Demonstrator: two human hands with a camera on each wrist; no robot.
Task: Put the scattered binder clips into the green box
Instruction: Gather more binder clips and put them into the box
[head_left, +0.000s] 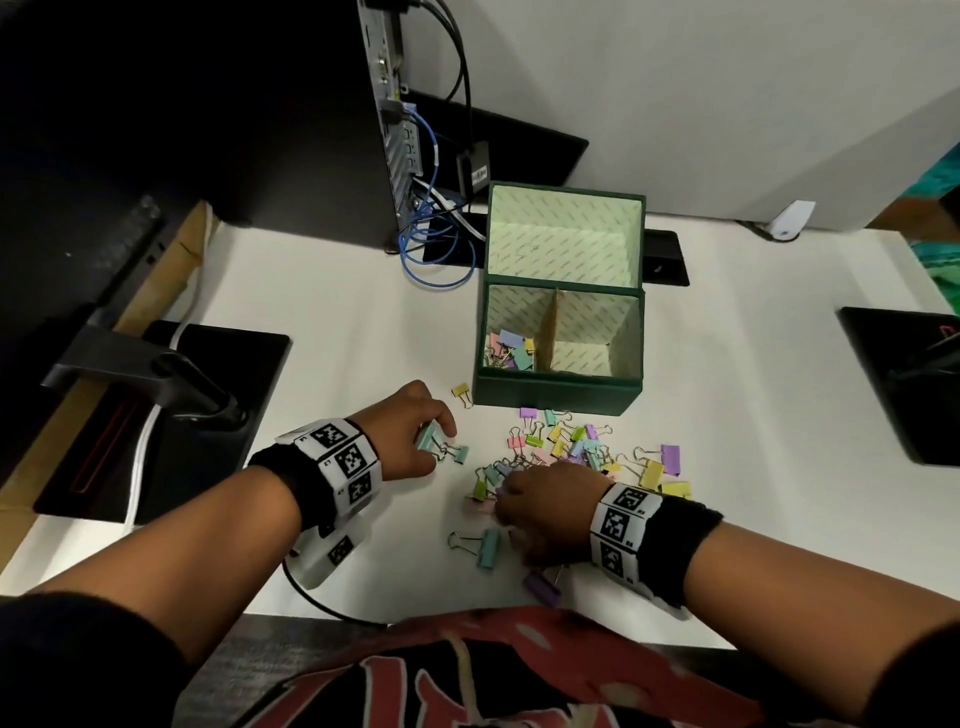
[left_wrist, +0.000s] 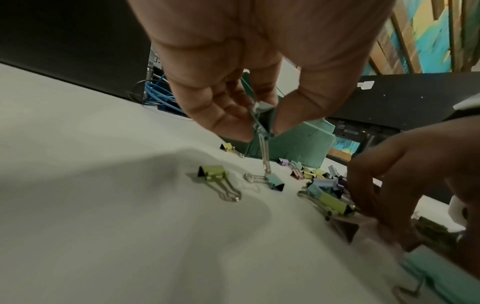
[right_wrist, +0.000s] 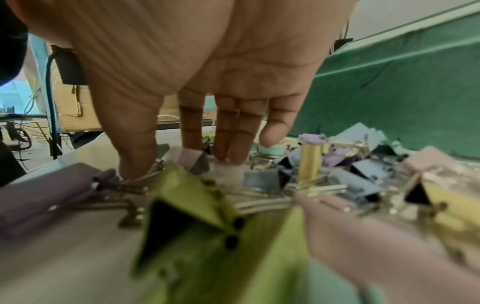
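Binder clips (head_left: 576, 449) were seen scattered on the white bench (head_left: 337, 332) just before the green box (head_left: 558, 387); more lay in its left compartment. No writing on clips or box could be read. A teal clip (left_wrist: 262, 115) was pinched by the left hand (head_left: 410, 434), another dangling from its wire. The right hand (head_left: 540, 504) was lowered, fingers (right_wrist: 233, 127) straight, touching the pile. Open bench lay left of the box.
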